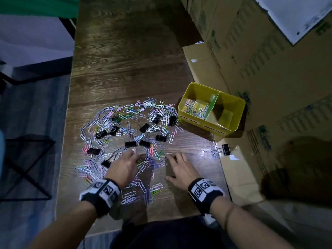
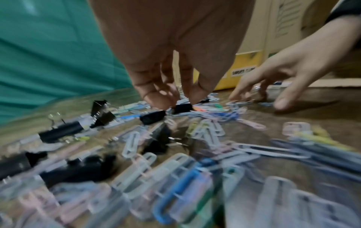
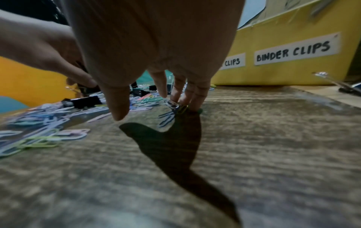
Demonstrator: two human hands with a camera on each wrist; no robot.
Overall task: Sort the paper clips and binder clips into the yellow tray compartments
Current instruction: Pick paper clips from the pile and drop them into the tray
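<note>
Left hand (image 1: 124, 167) fingers (image 2: 156, 98) reach down, uncurled, tips among paper clips (image 1: 125, 112) and binder clips (image 1: 144, 127) — nothing gripped. Right hand (image 1: 181, 169) fingers (image 3: 195, 98) straight, pressing clips onto counter (image 1: 125, 60). Yellow tray (image 1: 233, 126) sits beyond the right fingertips.

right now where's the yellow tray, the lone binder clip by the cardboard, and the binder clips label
yellow tray (image 1: 233, 128), head view, near right wall
lone binder clip (image 1: 226, 149), head view, black body
binder clips label (image 3: 295, 50), right wrist view, label middle

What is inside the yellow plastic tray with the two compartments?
The yellow plastic tray holds a small heap of coloured paper clips in its left compartment, labelled for paper clips. The right compartment, labelled binder clips, looks bare, though its near wall hides part of the floor.
</note>
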